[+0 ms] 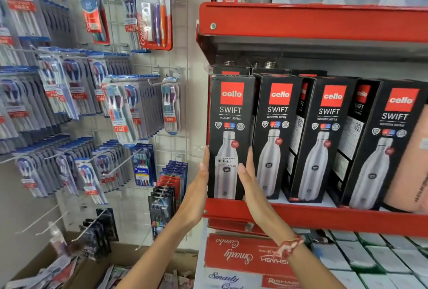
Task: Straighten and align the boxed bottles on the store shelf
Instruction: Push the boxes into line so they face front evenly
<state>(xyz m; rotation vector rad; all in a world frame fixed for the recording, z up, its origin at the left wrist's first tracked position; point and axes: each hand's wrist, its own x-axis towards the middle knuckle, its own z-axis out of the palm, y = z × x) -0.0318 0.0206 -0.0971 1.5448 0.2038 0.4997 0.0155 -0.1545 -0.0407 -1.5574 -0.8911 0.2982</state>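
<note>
Several black Cello Swift bottle boxes stand in a row on the red shelf (324,217). The leftmost box (229,122) faces me squarely at the shelf's left end. My left hand (196,186) lies flat against its left side. My right hand (251,179) presses flat on its right front edge, fingers straight, between it and the second box (275,126). The third box (322,135) and the fourth box (384,145) stand turned, showing their left sides. More boxes stand behind the front row.
A peach-coloured box (410,168) stands at the shelf's right end. Another red shelf (312,22) hangs close above. Hanging toothbrush packs (120,112) fill the wire wall on the left. Red and white boxes (252,256) lie below the shelf.
</note>
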